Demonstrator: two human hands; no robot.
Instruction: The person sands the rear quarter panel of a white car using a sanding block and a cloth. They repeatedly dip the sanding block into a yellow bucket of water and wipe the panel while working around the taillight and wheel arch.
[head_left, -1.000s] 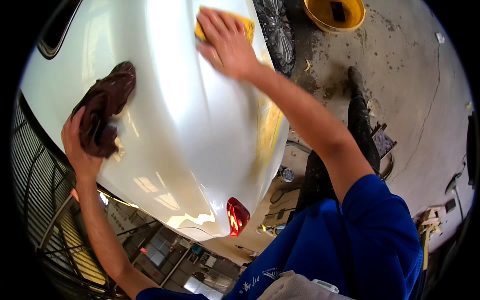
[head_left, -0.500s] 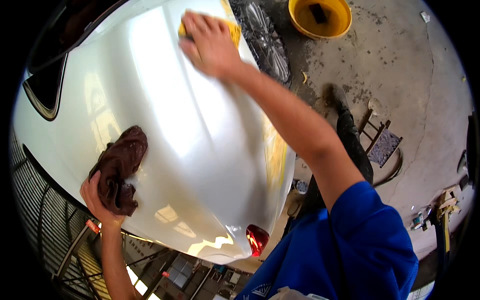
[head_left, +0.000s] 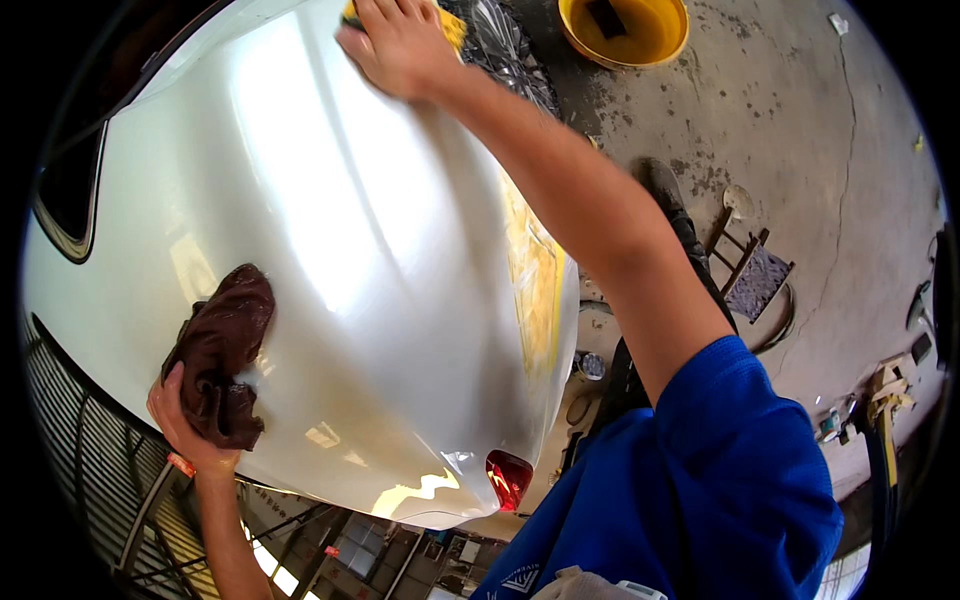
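Note:
A white car's glossy body panel (head_left: 400, 320) fills the middle of the head view, tapering to a red tail light (head_left: 510, 478). My right hand (head_left: 405, 45), at the far end of the panel, presses a yellow sheet or pad (head_left: 452, 28) flat against the paint; its exact kind is mostly hidden under my fingers. On the left, my left hand (head_left: 185, 425) grips a crumpled dark brown cloth (head_left: 228, 330) that rests on the panel. Yellow masking material (head_left: 533, 285) runs along the panel's right edge.
A yellow basin (head_left: 665, 45) with a dark block in it stands on the concrete floor at top right. Dark, shiny plastic film covers the wheel (head_left: 510, 60). A small stool (head_left: 757, 280) is right of my legs. Dark slatted shutters (head_left: 75, 440) are at far left.
My right hand has slid farther away along the panel with the yellow sheet or pad. The left hand keeps its hold on the cloth, and the whole view has shifted slightly.

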